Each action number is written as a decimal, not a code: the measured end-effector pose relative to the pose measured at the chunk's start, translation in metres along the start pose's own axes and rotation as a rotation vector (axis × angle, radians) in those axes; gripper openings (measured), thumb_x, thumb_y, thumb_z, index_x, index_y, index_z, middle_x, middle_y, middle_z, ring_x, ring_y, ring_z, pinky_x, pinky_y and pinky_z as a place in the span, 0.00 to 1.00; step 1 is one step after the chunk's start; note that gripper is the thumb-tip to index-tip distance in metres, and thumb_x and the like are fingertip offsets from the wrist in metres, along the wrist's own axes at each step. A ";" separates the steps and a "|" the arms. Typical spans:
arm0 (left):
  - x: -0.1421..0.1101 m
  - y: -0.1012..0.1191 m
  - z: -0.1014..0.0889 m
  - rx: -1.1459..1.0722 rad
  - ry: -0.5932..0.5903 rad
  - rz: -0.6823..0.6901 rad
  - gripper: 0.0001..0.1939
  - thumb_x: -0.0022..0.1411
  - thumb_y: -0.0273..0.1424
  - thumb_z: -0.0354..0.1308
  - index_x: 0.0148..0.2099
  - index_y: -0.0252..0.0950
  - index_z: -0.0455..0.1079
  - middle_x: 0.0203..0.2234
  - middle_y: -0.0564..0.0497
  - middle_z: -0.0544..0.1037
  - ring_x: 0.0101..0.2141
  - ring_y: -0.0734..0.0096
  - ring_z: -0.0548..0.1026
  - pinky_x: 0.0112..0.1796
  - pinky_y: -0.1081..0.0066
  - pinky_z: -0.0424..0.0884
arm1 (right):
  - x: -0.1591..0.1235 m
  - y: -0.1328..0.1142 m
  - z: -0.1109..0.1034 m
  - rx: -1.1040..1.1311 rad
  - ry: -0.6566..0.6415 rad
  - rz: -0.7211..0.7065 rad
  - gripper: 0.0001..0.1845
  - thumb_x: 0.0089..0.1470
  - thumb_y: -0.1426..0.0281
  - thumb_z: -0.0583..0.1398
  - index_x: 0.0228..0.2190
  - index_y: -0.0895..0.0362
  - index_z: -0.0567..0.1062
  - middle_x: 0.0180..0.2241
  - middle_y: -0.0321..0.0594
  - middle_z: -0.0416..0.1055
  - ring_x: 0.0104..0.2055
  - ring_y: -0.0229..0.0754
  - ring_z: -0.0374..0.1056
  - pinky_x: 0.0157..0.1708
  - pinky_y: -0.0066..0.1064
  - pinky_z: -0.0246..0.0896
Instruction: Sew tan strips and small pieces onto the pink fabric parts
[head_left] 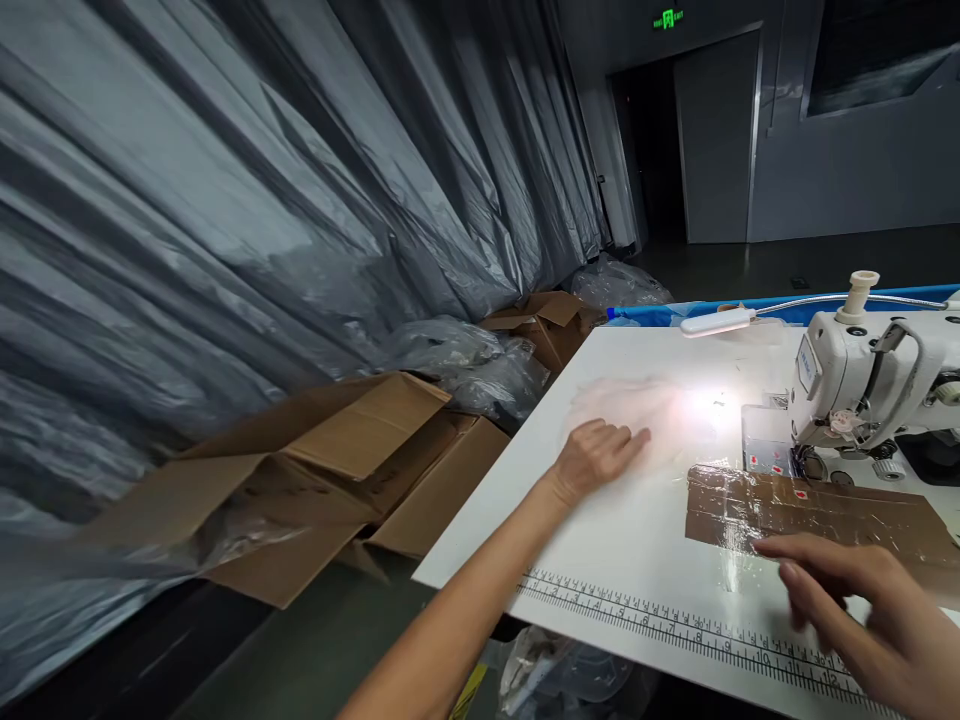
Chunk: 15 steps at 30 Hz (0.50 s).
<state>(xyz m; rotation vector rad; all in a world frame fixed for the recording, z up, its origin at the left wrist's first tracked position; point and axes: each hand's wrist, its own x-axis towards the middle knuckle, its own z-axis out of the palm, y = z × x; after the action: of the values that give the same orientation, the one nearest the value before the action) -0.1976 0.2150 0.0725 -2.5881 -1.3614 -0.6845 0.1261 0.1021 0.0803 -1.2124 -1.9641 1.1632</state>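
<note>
My left hand (598,458) is closed at the left half of the white table, its fingers curled on a sheer pale pink cloth (626,405). The cloth is smeared by motion and spreads just beyond my knuckles; its edges do not show clearly. My right hand (862,600) hovers near the table's front edge with the index finger stretched out and the thumb apart, nothing visible in it. Just beyond those fingertips lies a brown taped strip (810,515) in front of the white sewing machine (840,385).
A printed ruler (667,627) runs along the front edge of the table (570,540). A lit lamp (718,322) on a flexible neck shines on the tabletop. Open cardboard boxes (360,430) and clear plastic bags (480,360) stand left of the table, beside a silver curtain (300,180).
</note>
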 end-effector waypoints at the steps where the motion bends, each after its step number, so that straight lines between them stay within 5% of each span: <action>1: -0.003 0.017 0.000 0.003 -0.011 0.086 0.14 0.66 0.29 0.51 0.40 0.42 0.79 0.17 0.51 0.74 0.18 0.72 0.68 0.22 0.70 0.60 | 0.009 -0.004 0.006 0.104 -0.099 0.109 0.29 0.60 0.47 0.52 0.46 0.55 0.77 0.28 0.42 0.75 0.25 0.41 0.71 0.28 0.34 0.71; 4: -0.012 0.074 0.002 0.079 0.079 0.540 0.16 0.66 0.23 0.48 0.47 0.37 0.76 0.17 0.52 0.73 0.16 0.73 0.66 0.19 0.71 0.57 | 0.034 -0.007 0.018 0.496 -0.180 0.329 0.35 0.53 0.40 0.55 0.35 0.61 0.77 0.35 0.48 0.75 0.31 0.42 0.73 0.32 0.34 0.72; 8: -0.014 0.129 0.005 -0.040 0.199 0.730 0.15 0.68 0.35 0.51 0.44 0.28 0.73 0.20 0.52 0.74 0.19 0.73 0.67 0.20 0.71 0.61 | 0.052 0.000 0.022 0.634 -0.116 0.359 0.18 0.53 0.56 0.64 0.28 0.59 0.74 0.24 0.36 0.69 0.25 0.35 0.67 0.28 0.27 0.67; 11: -0.004 0.127 0.005 -0.059 0.144 0.520 0.21 0.70 0.43 0.46 0.40 0.31 0.71 0.22 0.50 0.73 0.24 0.68 0.71 0.25 0.69 0.67 | 0.054 0.003 0.022 0.642 -0.094 0.416 0.03 0.56 0.72 0.62 0.34 0.59 0.74 0.20 0.30 0.67 0.23 0.33 0.66 0.29 0.26 0.67; 15: 0.003 0.088 0.001 0.168 -0.147 -0.025 0.15 0.68 0.39 0.51 0.42 0.31 0.70 0.33 0.42 0.75 0.32 0.59 0.75 0.33 0.62 0.71 | 0.050 0.005 0.015 0.676 -0.052 0.468 0.07 0.58 0.74 0.59 0.39 0.58 0.75 0.27 0.37 0.74 0.31 0.37 0.72 0.37 0.31 0.72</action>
<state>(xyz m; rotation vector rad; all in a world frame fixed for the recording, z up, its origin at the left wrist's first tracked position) -0.1249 0.1667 0.0807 -2.5337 -1.4275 -0.3713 0.0944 0.1419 0.0690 -1.2804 -1.1561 1.9020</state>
